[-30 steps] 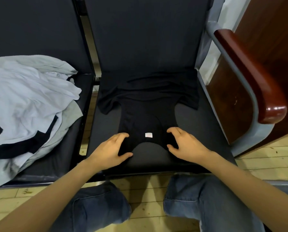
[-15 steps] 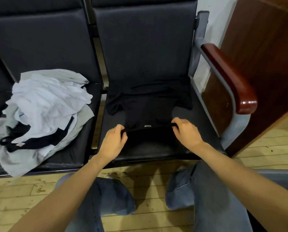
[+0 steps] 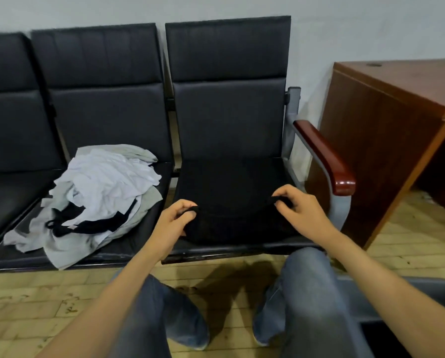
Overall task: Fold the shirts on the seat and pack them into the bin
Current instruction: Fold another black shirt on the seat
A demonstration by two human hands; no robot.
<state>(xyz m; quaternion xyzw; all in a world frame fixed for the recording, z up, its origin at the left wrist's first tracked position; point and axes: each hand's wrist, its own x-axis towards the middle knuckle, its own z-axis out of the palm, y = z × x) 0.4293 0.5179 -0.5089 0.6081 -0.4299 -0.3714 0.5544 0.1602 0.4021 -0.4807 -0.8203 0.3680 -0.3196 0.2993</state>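
Note:
A black shirt (image 3: pixel 231 202) hangs lifted over the right-hand black seat (image 3: pixel 242 250). My left hand (image 3: pixel 174 223) pinches its left upper corner and my right hand (image 3: pixel 297 210) pinches its right upper corner, so the top edge sags between them. The shirt's lower part drapes onto the seat cushion. A loose pile of white, grey and black shirts (image 3: pixel 97 197) lies on the middle seat to the left. No bin shows in view.
The row of black seats stands against a pale wall. A wooden armrest (image 3: pixel 324 158) on a grey frame bounds the right seat. A brown wooden desk (image 3: pixel 386 140) stands further right. My knees in jeans (image 3: pixel 309 293) are close to the seat's front edge, above a wooden floor.
Both hands went from pressing the shirt's near edge on the seat to pinching its corners and raising it. The camera tilted up and back, showing more of the seats and desk.

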